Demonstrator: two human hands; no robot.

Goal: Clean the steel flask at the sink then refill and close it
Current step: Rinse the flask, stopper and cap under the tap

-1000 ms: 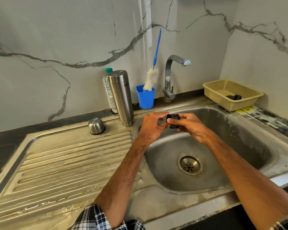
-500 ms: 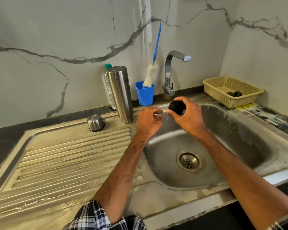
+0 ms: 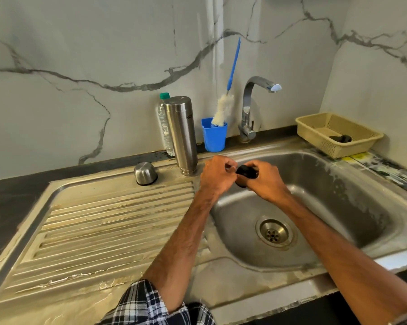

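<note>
The steel sink (image 3: pixel 338 195) fills the lower frame, sunk into a dark bench (image 3: pixel 10 195). Its ribbed drainboard (image 3: pixel 104 231) lies at lower left and its basin at centre right. At right, behind the basin, a beige basket (image 3: pixel 352 148) holds a small dark object (image 3: pixel 340 138). The steel flask (image 3: pixel 182 134) stands upright on the sink's back ledge, just above the frame's centre, where drainboard meets basin. Its long axis is vertical and its top end points up. A clear plastic bottle (image 3: pixel 163 127) with a green cap stands just behind it to the left. The tap (image 3: pixel 248 109) rises at upper centre with its spout turned right. Left of the tap, a blue cup (image 3: pixel 214 137) holds a bottle brush (image 3: pixel 222 109) with its handle up.

Both hands meet over the basin's back left edge. The right hand (image 3: pixel 268 181) grips a black stopper (image 3: pixel 245 172), its fingers clamped round it. The left hand (image 3: pixel 217 177) has its fingers curled, tips against the stopper's left side. I cannot tell whether they pinch it. A domed steel cap (image 3: pixel 145 173) sits left of the flask on the drainboard's back edge, open side down.
</note>
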